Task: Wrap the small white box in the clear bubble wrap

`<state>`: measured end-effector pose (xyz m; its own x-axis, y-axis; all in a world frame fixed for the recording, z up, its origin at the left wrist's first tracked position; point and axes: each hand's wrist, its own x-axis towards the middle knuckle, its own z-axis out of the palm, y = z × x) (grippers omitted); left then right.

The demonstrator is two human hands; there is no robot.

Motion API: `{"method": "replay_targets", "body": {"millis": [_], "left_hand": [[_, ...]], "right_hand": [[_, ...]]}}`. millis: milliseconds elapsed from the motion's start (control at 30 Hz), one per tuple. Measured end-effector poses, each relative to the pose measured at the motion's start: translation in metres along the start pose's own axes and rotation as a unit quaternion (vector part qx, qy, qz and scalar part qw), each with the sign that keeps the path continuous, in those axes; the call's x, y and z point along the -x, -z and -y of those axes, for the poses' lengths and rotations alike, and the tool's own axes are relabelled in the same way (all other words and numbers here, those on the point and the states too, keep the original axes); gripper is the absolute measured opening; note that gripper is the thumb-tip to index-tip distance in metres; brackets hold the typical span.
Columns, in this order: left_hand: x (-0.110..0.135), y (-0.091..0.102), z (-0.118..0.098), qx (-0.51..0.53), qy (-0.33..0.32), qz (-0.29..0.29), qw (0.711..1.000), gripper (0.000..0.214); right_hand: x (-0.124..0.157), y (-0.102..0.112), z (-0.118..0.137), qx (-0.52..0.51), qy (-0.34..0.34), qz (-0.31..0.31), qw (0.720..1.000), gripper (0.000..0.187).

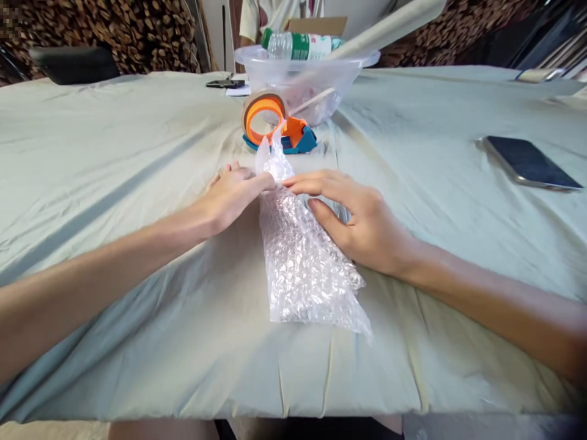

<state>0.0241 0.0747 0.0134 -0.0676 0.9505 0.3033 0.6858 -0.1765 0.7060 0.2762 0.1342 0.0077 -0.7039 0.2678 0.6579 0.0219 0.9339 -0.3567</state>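
A folded piece of clear bubble wrap (302, 263) lies on the cloth-covered table in front of me, its narrow top twisted up and its lower end spread wide. My left hand (236, 192) is at its upper left side, with the thumb stretched across the wrap and the other fingers extended on the cloth. On the opposite side, my right hand (355, 217) rests its fingertips on the upper right of the wrap. Its thumb is apart from the fingers and touches the wrap's right edge. Whether anything is inside the wrap, I cannot tell.
Just beyond the wrap stands an orange and blue tape dispenser (266, 119) with a tape roll. Behind it, a clear plastic basin (307, 70) holds a green-labelled bottle (298, 46) and a long white roll (394, 27). A phone (529, 162) lies right; a black case (76, 64) sits far left.
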Motion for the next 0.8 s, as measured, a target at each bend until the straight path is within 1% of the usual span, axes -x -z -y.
{"method": "replay_targets", "body": {"millis": [67, 133, 233, 333, 400, 500, 600, 667, 733, 800], "left_hand": [[0.0, -0.002, -0.003, 0.03, 0.038, 0.013, 0.999, 0.034], [0.001, -0.003, -0.007, 0.056, 0.061, 0.024, 0.996, 0.032], [0.002, -0.001, -0.016, 0.101, 0.083, 0.049, 0.99, 0.027], [0.003, 0.003, -0.025, 0.147, 0.099, 0.069, 0.982, 0.022], [0.004, 0.004, -0.029, 0.172, 0.103, 0.074, 0.977, 0.022], [0.006, 0.002, -0.029, 0.225, 0.094, 0.08, 0.967, 0.026], [0.007, -0.002, -0.024, 0.326, 0.081, 0.07, 0.939, 0.033], [0.007, -0.004, -0.022, 0.373, 0.076, 0.059, 0.923, 0.039], [0.006, -0.004, -0.02, 0.386, 0.059, 0.065, 0.918, 0.038], [0.005, -0.002, -0.021, 0.381, 0.039, 0.085, 0.92, 0.03]], "right_hand": [[0.001, 0.001, 0.001, -0.004, 0.001, 0.003, 1.0, 0.041], [0.002, 0.002, 0.002, -0.009, -0.004, 0.01, 1.0, 0.042], [0.003, 0.004, 0.003, -0.022, -0.02, 0.025, 0.999, 0.042], [0.003, 0.005, 0.004, -0.027, -0.025, 0.024, 0.999, 0.042], [0.002, 0.005, 0.004, -0.027, -0.027, 0.022, 0.999, 0.042], [0.001, 0.004, 0.004, -0.044, -0.034, 0.019, 0.998, 0.042], [0.001, 0.003, 0.003, -0.067, -0.042, 0.009, 0.997, 0.042], [0.001, 0.003, 0.003, -0.078, -0.05, 0.006, 0.996, 0.042], [0.001, 0.003, 0.002, -0.087, -0.055, 0.009, 0.995, 0.042], [0.001, 0.004, 0.003, -0.097, -0.063, 0.012, 0.993, 0.041]]}}
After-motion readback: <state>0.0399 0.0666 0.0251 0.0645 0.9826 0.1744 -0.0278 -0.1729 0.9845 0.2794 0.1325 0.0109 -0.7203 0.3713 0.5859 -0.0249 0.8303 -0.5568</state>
